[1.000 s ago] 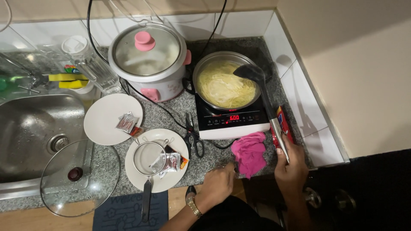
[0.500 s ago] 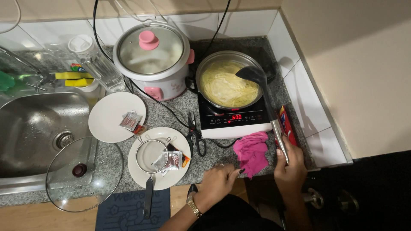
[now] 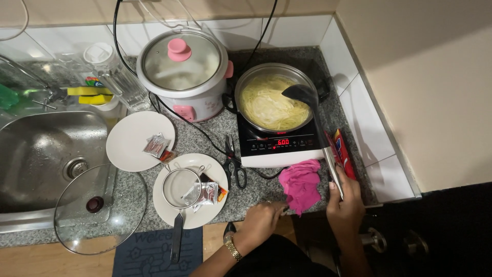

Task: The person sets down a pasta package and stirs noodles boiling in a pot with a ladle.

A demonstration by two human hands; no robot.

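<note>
Head view: right hand (image 3: 346, 205), fingers clamped on long black ladle (image 3: 313, 115) resting in steel pot of noodles (image 3: 271, 102), twelve o'clock. Left hand (image 3: 262, 220), fingers pinching crumpled pink cloth (image 3: 302, 184). Noodles cooking; white plates (image 3: 130, 143) unserved.

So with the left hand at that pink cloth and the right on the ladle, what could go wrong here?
The pink cloth lies against the lit induction cooker; if pushed up it could scorch. The ladle, gripped only at its handle end by the right hand, rests in the pot of noodles and might tip it or flick hot water. The left hand is near the scissors.
</note>
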